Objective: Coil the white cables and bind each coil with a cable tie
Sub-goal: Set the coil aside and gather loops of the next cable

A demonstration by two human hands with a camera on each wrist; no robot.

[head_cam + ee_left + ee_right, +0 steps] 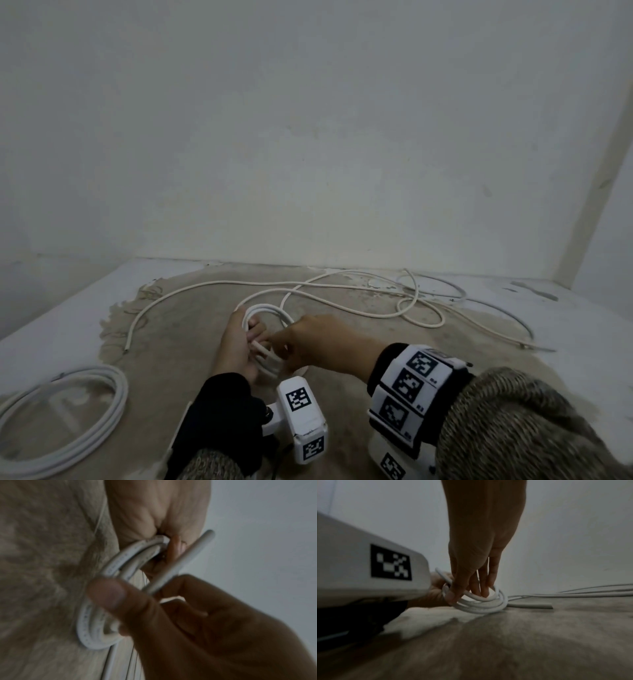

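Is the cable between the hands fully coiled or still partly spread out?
Partly spread. The small coil has a few loops, but the cable's tail trails loose across the floor.

- White cable looked smooth, plastic-sheathed, faintly glossy.
- Floor beneath the cable appeared rough, matt, patchy.
- Sleeve near the cable looked coarse knitted cloth.

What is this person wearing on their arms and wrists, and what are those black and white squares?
Both arms wear a speckled grey-brown knitted sweater. The hands are bare. The left wrist carries a black strap with a white boxy camera unit bearing black and white square markers. The right wrist wears a black band covered in white marker blocks with similar patterns. What the markers are for cannot be read from the pictures.
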